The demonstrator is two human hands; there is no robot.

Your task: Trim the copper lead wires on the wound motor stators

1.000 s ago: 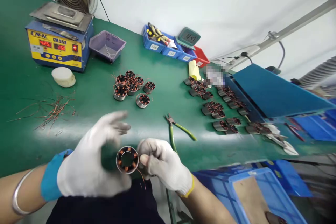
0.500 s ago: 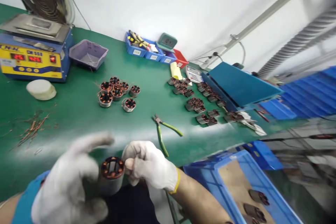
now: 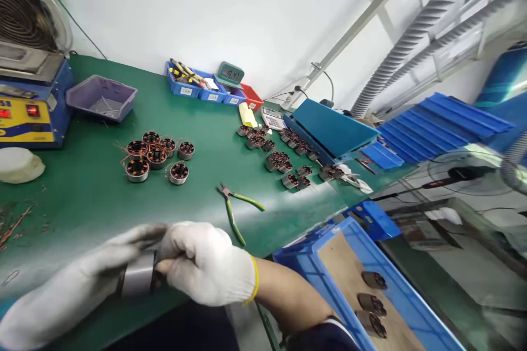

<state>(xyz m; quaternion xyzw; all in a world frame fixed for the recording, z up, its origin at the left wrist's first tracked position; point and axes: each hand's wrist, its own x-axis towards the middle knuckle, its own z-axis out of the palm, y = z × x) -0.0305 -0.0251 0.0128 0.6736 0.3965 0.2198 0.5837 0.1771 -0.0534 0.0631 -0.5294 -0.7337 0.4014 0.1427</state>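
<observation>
A motor stator [image 3: 139,275], a silver cylinder with dark ends, lies on its side between my gloved hands, low over the bench's front edge. My left hand [image 3: 78,282], somewhat blurred, closes around its left end and top. At its right end, my right hand [image 3: 208,264] has its fingers curled against it; the bare thumb tip shows, and the fingertips' exact grip is hidden. Green-handled cutting pliers [image 3: 236,208] lie with their handles apart on the bench beyond my right hand. Several copper-wound stators [image 3: 156,157] with loose wire ends stand farther back.
More stators [image 3: 280,161] stand in groups toward the right, beside a blue-green panel [image 3: 333,126]. A blue crate [image 3: 329,279] below the bench edge holds 3 stators. At left are a purple tray [image 3: 99,93], a yellow-and-blue device [image 3: 33,109] and wire scraps [image 3: 14,227].
The stator has turned from upright onto its side. My left hand, spread apart before, has closed around it. The head view has swung right, showing more of the crate.
</observation>
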